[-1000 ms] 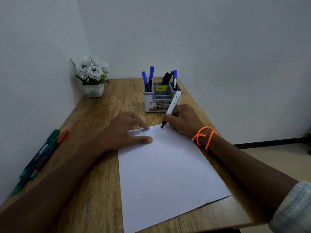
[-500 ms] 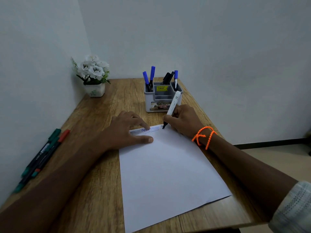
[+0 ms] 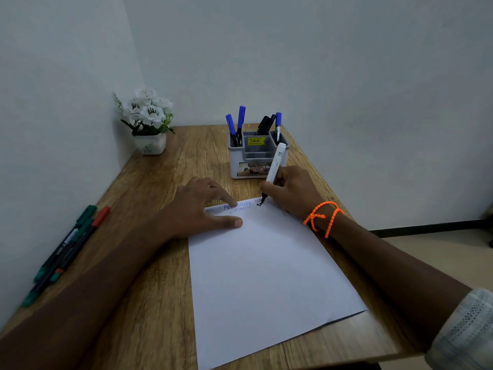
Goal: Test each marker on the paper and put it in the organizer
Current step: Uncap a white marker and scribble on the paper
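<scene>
Marker pinched in right hand, left hand flat on paper.

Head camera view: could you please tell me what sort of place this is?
Probably a small desk corner in a home or office: a wooden desk against plain walls, a marker organizer, and a potted flower.

A small study or office corner: a wooden desk pushed against plain white walls, a pen organizer at twelve o'clock, a potted white flower at ten o'clock.
</scene>
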